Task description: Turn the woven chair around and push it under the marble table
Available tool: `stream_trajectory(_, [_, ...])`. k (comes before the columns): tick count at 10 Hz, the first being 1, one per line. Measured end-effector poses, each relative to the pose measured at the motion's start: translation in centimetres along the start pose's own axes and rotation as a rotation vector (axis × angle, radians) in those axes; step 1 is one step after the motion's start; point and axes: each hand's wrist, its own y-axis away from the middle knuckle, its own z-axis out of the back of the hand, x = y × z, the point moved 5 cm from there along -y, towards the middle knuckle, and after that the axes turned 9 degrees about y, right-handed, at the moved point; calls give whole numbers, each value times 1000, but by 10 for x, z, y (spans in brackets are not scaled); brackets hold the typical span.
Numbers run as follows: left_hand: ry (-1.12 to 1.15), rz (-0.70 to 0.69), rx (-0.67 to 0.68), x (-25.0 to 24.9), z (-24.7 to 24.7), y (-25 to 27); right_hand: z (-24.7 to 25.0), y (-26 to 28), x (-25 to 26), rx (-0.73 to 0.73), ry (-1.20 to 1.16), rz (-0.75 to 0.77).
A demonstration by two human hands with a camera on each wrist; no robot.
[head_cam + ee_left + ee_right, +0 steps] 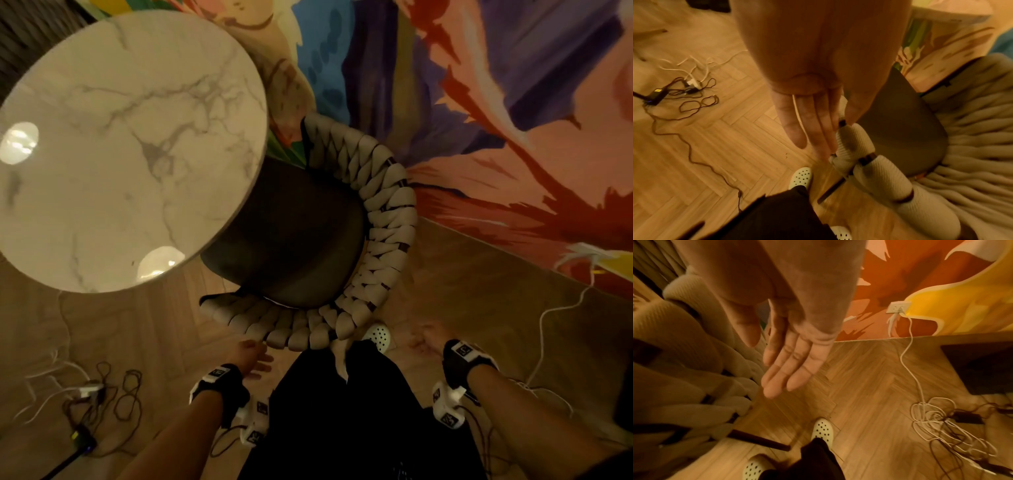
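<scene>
The woven chair (383, 219) has a thick beige braided back and a dark seat (291, 233); the front of the seat sits under the edge of the round marble table (130, 147). My left hand (251, 356) is open, fingers straight, just beside the near end of the braided rim (855, 146). Whether the fingertips touch the weave is unclear. My right hand (426, 339) hangs open over the floor, right of the chair back and apart from it. In the right wrist view its fingers (785, 369) are straight, with the weave (684, 345) to their left.
A colourful mural wall (496, 102) runs close behind the chair on the right. Tangled cables and a power brick (89, 394) lie on the wood floor at left. A white cord (548, 325) trails from a wall socket at right. My feet in white perforated shoes (376, 334) stand behind the chair.
</scene>
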Motion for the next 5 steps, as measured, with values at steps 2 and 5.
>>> stream_trajectory(2, [-245,-105,84,-5,-3,-2,-33,14,-71,-51,-11,-37])
stream_trajectory(5, [-609,-356,200,3,53,-31,-180,43,-114,-74,-51,22])
